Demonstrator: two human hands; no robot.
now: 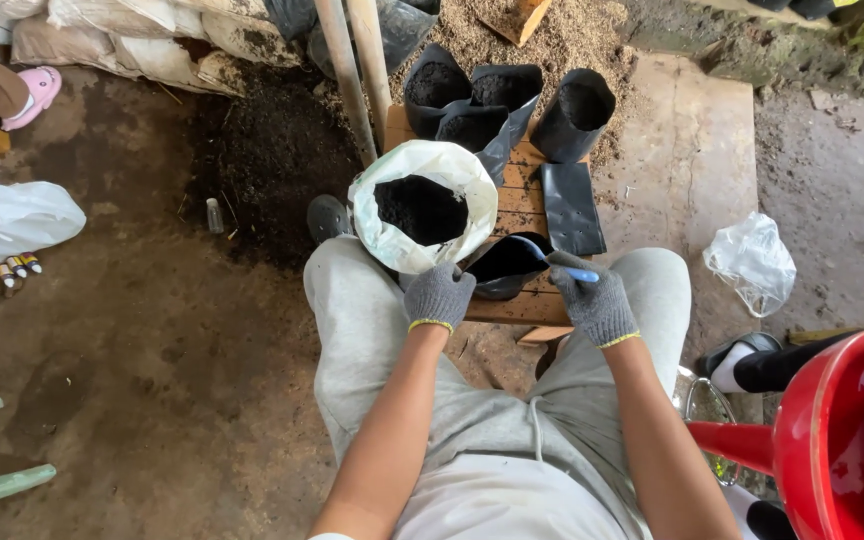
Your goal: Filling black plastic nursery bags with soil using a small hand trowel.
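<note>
My left hand [438, 294], in a grey knit glove, grips the near rim of a small black plastic grow bag [508, 262] that rests on a wooden pallet [530, 305] between my knees. My right hand [592, 298], also gloved, is shut on a blue scoop [564, 268] whose head sits at the bag's open mouth. Just left of the bag stands a white sack [390, 232] with its top rolled down, full of dark soil [420, 208].
Several soil-filled black grow bags [472, 100] stand at the pallet's far end, and a flat empty one [570, 206] lies beside them. Two wooden poles [357, 70] lean behind the sack. A red watering can [822, 440] sits at lower right. Clear plastic bag [752, 262] on the right.
</note>
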